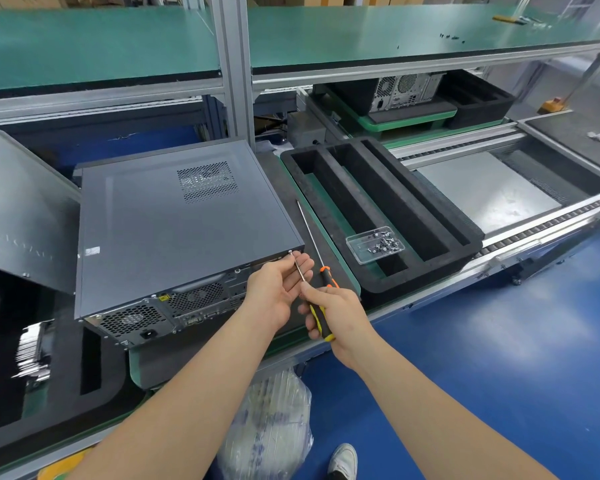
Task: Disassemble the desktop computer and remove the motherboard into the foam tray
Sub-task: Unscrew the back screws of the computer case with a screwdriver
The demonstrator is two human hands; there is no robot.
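1. The desktop computer [174, 230] is laid on its side at the left of the bench, with the rear panel turned toward the person and the cover still fitted.
2. A case screw [290, 252] at the rear's upper right corner is met by the driver tip. Cover removal is judged to be the step in hand, early in the task.
3. The left hand [278, 289] is held palm up, fingers loosely spread, with the shaft rested across them.
4. The screwdriver [321, 322] is gripped at its handle by the right hand [342, 311].
5. A second screwdriver [309, 233] is left on the mat.
6. The foam tray [423, 271], at the right, holds no motherboard; a screw box [374, 244] is set on it. Next, the screw should be backed out, caught and boxed.
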